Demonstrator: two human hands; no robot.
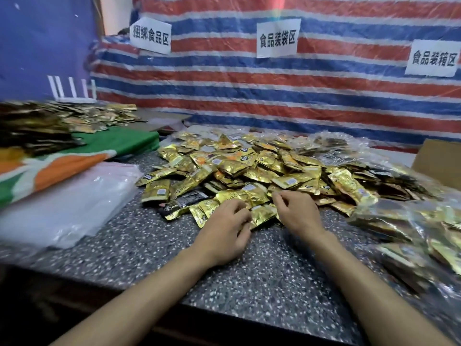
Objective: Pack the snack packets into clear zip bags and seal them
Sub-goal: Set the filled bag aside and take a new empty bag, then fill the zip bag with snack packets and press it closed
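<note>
A big heap of gold foil snack packets [249,166] covers the middle of the speckled stone counter [249,275]. At the heap's near edge my left hand [224,228] lies with its fingers curled over a gold packet [262,213]. My right hand [296,211] is just to the right of it, fingers bent and touching the packets; whether it pinches one is hidden. A stack of empty clear zip bags [67,201] lies flat at the left. Filled clear bags of packets [419,228] are piled at the right.
A green, orange and white cloth [74,158] with more gold packets [50,121] on it lies at the far left. A cardboard box [439,161] stands at the right edge. A striped tarp [274,91] with paper signs closes the back.
</note>
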